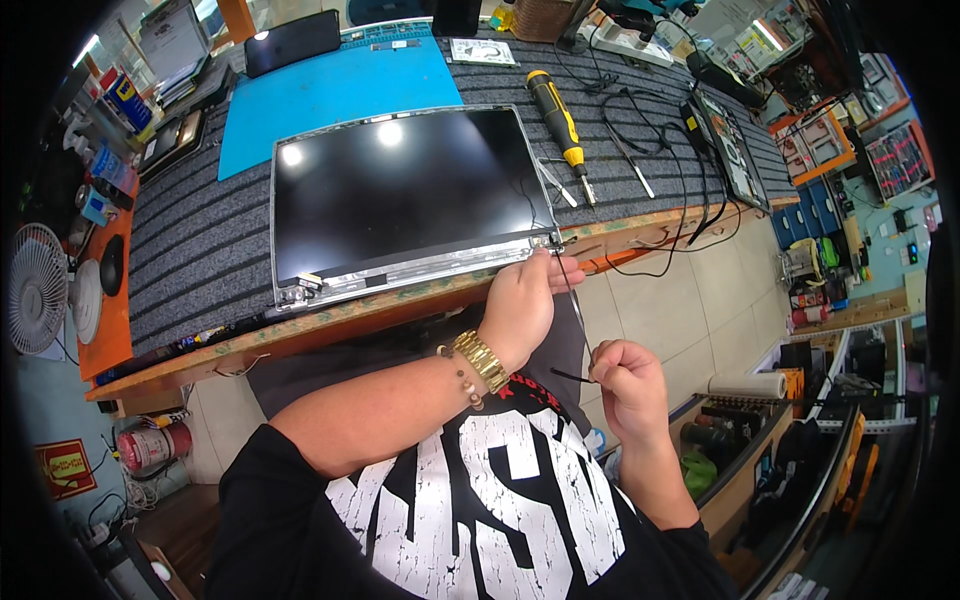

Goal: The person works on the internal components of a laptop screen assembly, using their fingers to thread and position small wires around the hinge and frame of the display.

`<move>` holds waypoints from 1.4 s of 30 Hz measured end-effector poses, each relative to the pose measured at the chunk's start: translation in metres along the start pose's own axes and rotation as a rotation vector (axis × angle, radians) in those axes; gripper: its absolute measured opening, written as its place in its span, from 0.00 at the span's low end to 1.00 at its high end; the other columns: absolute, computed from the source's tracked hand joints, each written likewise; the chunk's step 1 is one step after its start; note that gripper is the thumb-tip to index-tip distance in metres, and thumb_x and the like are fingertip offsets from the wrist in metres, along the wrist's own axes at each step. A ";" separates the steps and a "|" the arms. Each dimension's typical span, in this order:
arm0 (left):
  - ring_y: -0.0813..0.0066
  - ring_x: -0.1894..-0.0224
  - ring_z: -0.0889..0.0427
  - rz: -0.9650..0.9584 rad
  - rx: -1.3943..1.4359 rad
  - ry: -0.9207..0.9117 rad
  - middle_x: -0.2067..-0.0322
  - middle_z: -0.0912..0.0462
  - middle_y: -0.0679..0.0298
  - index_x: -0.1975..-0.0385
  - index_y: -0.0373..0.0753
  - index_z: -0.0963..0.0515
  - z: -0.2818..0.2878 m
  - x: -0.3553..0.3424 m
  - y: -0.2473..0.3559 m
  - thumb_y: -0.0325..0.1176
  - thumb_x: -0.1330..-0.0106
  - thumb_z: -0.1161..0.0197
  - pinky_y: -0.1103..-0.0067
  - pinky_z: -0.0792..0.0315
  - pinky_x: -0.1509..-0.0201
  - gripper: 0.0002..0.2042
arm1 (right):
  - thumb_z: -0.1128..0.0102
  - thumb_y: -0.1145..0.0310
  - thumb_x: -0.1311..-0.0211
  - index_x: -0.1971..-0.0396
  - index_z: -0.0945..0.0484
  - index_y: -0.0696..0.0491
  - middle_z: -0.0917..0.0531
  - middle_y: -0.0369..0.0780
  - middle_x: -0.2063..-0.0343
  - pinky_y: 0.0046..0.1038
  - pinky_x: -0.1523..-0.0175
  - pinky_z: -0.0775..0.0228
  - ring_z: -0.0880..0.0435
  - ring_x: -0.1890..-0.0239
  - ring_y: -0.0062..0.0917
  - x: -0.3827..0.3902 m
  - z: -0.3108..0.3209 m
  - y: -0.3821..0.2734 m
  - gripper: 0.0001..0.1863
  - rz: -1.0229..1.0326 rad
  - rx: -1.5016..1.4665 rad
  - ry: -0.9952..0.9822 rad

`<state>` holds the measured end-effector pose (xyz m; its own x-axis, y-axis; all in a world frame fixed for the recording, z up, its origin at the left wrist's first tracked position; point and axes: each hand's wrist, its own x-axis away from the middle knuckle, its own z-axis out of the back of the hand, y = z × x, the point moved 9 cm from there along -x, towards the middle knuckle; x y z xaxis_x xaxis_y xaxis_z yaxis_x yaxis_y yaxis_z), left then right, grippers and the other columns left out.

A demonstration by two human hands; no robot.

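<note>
A laptop screen lid (405,190) with a dark glossy panel and a bare silver lower strip lies face up along the bench's front edge. At its lower right corner, the thumb of my left hand (522,305) touches the metal hinge (541,243), fingers stretched out beside the bench edge. From that corner a thin black cable (569,290) runs down past my left fingers toward my right hand (628,385). My right hand is closed in a pinch, off the bench. A short, thin black end (570,375) sticks out of it; I cannot tell whether it belongs to the cable.
Right of the lid lie a yellow-black screwdriver (556,122) and a slim metal tool (630,155). Black cables (660,130) loop near an opened device (735,150). Behind the lid is a blue mat (340,95). A white fan (38,290) stands at far left.
</note>
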<state>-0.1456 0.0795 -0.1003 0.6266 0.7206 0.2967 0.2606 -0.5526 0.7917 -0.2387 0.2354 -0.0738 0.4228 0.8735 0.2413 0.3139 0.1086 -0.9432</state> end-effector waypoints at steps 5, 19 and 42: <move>0.57 0.44 0.12 -0.011 0.023 0.018 0.48 0.12 0.42 0.43 0.20 0.21 -0.001 0.000 0.003 0.44 0.13 0.61 0.66 0.23 0.31 0.29 | 0.42 0.85 0.43 0.76 0.21 0.58 0.19 0.35 0.73 0.22 0.62 0.37 0.26 0.70 0.18 0.011 0.003 0.002 0.07 0.001 0.089 -0.084; 0.60 0.48 0.10 -0.003 -0.053 -0.014 0.52 0.10 0.45 0.47 0.21 0.18 0.000 -0.001 0.001 0.37 0.17 0.50 0.69 0.19 0.37 0.21 | 0.40 0.85 0.39 0.74 0.21 0.58 0.20 0.33 0.73 0.21 0.62 0.37 0.27 0.70 0.15 0.022 0.003 -0.010 0.07 0.047 0.104 -0.032; 0.66 0.51 0.09 0.053 -0.102 -0.116 0.56 0.09 0.49 0.52 0.21 0.15 -0.005 0.012 0.011 0.32 0.22 0.48 0.72 0.18 0.41 0.18 | 0.40 0.76 0.26 0.56 0.13 0.63 0.13 0.34 0.67 0.18 0.58 0.29 0.19 0.65 0.13 -0.061 0.000 0.009 0.08 0.039 0.239 0.099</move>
<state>-0.1384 0.0844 -0.0855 0.7196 0.6350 0.2809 0.1522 -0.5389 0.8285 -0.2616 0.1834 -0.0970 0.5160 0.8296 0.2133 0.0904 0.1949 -0.9767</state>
